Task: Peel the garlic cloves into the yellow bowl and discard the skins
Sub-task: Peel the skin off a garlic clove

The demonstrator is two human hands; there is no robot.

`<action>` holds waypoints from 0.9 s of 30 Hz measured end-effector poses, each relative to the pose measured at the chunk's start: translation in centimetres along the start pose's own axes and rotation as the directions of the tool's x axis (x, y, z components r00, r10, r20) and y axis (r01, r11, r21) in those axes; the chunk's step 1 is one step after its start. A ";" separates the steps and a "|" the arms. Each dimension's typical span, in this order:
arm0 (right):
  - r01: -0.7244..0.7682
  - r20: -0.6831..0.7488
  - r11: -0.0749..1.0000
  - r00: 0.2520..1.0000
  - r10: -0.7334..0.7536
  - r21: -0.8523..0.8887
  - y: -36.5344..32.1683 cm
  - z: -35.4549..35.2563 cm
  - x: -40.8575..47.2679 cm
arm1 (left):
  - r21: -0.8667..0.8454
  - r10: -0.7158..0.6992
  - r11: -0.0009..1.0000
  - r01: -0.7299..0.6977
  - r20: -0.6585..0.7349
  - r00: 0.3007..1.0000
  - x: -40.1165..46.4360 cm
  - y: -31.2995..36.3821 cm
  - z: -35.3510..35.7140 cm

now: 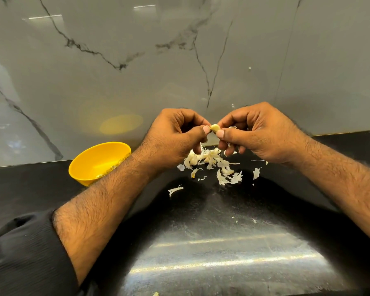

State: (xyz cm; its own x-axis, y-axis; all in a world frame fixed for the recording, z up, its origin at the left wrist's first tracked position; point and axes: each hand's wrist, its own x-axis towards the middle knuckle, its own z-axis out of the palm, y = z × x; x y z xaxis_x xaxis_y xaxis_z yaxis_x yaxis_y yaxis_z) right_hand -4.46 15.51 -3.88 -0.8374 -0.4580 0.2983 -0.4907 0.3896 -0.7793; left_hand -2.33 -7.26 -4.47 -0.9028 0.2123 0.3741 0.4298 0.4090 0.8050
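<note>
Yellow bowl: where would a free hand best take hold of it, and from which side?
Grip the yellow bowl at its near right rim, thumb inside and fingers outside. It sits tilted on the black counter against the wall, its opening toward the camera, so that rim is exposed. The left forearm covers part of it.

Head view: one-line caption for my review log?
Both hands, left hand and right hand, pinch a garlic clove above loose skins on the black counter; yellow bowl at left.
</note>
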 end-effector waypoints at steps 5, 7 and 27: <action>0.018 -0.012 0.999 1.000 -0.018 -0.040 -0.2 0.1 -0.1 | 0.007 -0.021 1.000 0.021 -0.001 1.000 0.0 0.0 0.3; 0.018 -0.035 1.000 0.999 -0.018 -0.004 -0.2 0.2 -0.1 | -0.036 -0.047 0.998 0.047 -0.005 0.999 0.0 0.0 0.4; 0.153 -0.188 0.983 0.968 -0.169 -0.099 0.5 1.1 0.1 | -0.355 -0.179 0.918 0.179 0.032 0.983 -0.3 0.9 1.1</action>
State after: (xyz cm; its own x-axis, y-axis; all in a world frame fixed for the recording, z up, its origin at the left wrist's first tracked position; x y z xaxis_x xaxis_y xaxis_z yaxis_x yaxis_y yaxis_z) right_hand -4.53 14.72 -4.81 -0.7723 -0.3592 0.5240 -0.6344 0.3923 -0.6661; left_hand -1.65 -5.98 -4.34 -0.9641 0.1643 0.2088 0.2267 0.0983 0.9690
